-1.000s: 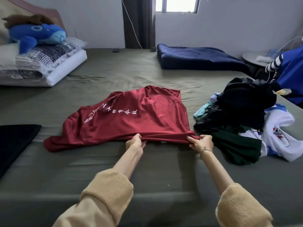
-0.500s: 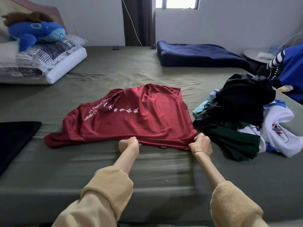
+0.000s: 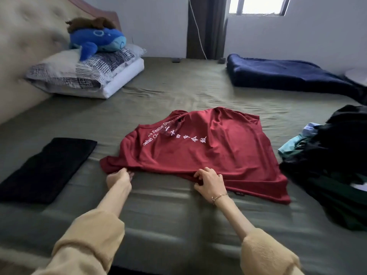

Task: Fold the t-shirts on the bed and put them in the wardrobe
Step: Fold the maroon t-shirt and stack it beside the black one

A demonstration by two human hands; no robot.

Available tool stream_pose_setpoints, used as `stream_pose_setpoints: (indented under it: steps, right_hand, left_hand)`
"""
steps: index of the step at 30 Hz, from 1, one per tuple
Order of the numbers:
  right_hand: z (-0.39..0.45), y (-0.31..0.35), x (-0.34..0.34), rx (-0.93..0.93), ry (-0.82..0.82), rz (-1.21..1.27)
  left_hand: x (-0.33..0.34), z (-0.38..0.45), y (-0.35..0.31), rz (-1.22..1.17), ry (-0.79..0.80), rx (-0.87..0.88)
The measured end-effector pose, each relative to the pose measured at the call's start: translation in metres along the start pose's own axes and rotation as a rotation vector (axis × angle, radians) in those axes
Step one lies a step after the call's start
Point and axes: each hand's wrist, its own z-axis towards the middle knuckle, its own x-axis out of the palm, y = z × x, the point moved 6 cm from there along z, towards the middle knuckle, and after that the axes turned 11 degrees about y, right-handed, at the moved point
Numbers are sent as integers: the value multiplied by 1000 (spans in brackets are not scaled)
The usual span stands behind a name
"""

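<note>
A dark red t-shirt (image 3: 200, 151) with white lettering lies spread on the olive-green bed (image 3: 178, 211), partly folded over itself. My left hand (image 3: 119, 177) grips its near left corner with curled fingers. My right hand (image 3: 210, 180) pinches the near edge around its middle. A folded black garment (image 3: 47, 167) lies flat at the left. A heap of unfolded clothes (image 3: 333, 161), mostly black and dark green, sits at the right.
Two pillows (image 3: 87, 74) with a blue plush toy (image 3: 97, 39) on top lie at the headboard, far left. A folded navy blanket (image 3: 286, 75) rests at the far right. A curtain and a window are on the back wall.
Both hands have shifted left along the shirt's near edge: the left from mid-edge to the left corner, the right from the right corner to the middle. The view has turned left.
</note>
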Motion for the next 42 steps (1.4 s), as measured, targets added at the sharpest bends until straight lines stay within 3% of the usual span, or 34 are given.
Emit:
stream_pose_setpoints:
  steps: [3,8,11,14,18,21,24,27,29,32,35,38,42]
  right_hand:
    - [21,43,15,-90,27,-56]
    - [50,101,39,-185,19,-79]
    - [60,127,46,-204,32,27]
    - [67,143,50,-74,35,431]
    - [72,164,70,240,196,1476]
    - [73,176,71,333,118,1790]
    - [72,176,69,301,58,1770]
    - [59,181,72,240,232,1741]
    - [46,180,73,189,352,1634]
    - [33,170,71,110,486,1492]
    - [27,158,63,12,562,1395]
    - [24,150,56,-72,619,1253]
    - [17,150,62,-80,810,1079]
  left_hand:
    - [-32,14,-31,110,-96,101]
    - [-37,31,-59,665,60,206]
    - [-23,31,-70,1015,146,347]
    - [-14,26,-80,1034,240,418]
    - [-3,9,-89,741,534,208]
    - [-1,0,-87,678,754,114]
    - [-3,0,-85,654,758,-9]
    - [-12,17,-73,701,635,-187]
    - [-8,16,-60,595,714,-320]
    - [4,9,-54,458,752,-339]
    - [7,5,-55,556,614,-220]
    - [-8,21,-70,601,348,31]
    - [-36,16,-95,1039,30,269]
